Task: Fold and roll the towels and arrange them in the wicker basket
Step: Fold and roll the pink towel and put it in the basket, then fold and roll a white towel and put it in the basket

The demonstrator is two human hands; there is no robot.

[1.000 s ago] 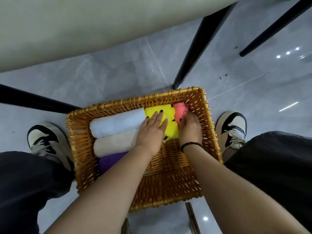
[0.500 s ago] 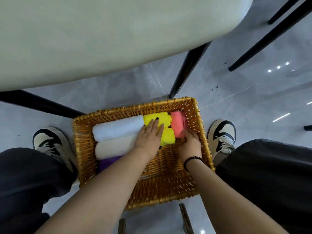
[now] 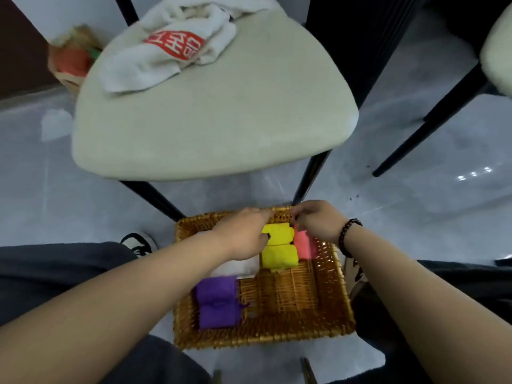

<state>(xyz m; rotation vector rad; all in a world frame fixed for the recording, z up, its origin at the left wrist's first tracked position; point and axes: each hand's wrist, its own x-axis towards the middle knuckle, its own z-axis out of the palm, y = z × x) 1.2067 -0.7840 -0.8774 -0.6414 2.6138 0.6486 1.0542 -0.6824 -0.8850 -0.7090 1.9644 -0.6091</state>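
Note:
The wicker basket stands on the floor between my legs. Inside lie a rolled purple towel at the near left, a rolled yellow towel and a pink towel at the far right. A pale rolled towel shows partly under my left forearm. My left hand hovers over the far left of the basket, fingers stretched out, holding nothing. My right hand is over the far rim above the pink towel, fingers loosely curled, nothing visibly held. An unfolded white towel with red print lies on the chair seat.
A cream chair seat on black legs stands right behind the basket. A second basket with orange contents sits at the far left. Another chair is at the right. My shoe is left of the basket.
Both hands have lifted off the yellow and pink towels and moved toward the basket's far rim. The view has tilted up, showing the chair seat and the white towel.

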